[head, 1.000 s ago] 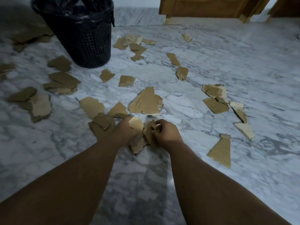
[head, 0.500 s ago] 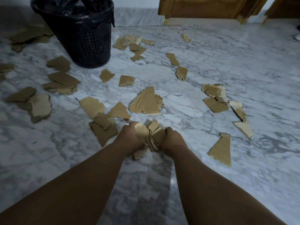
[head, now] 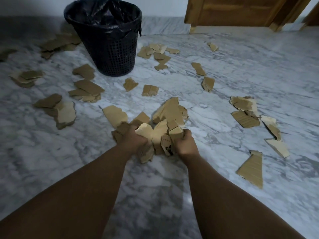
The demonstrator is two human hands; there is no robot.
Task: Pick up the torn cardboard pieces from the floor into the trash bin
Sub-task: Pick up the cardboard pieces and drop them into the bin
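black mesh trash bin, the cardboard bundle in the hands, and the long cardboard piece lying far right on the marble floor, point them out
black mesh trash bin [head: 113, 54]: head view, on its mesh wall.
bundle of torn brown cardboard pieces [head: 158, 133]: head view, on its top piece between both hands.
long brown cardboard piece [head: 252, 169]: head view, on its flat middle.

This looks like a room in a home. The floor [head: 241, 75] is polished white marble with grey veins, and a strip of the same marble runs along the foot of a plain pale wall [head: 164, 6]. A brown wooden door [head: 233, 11] in a wooden frame stands at the far side. A small black mesh trash bin [head: 112, 54] lined with a black plastic bag [head: 103, 14] sits on the floor, the household kind.
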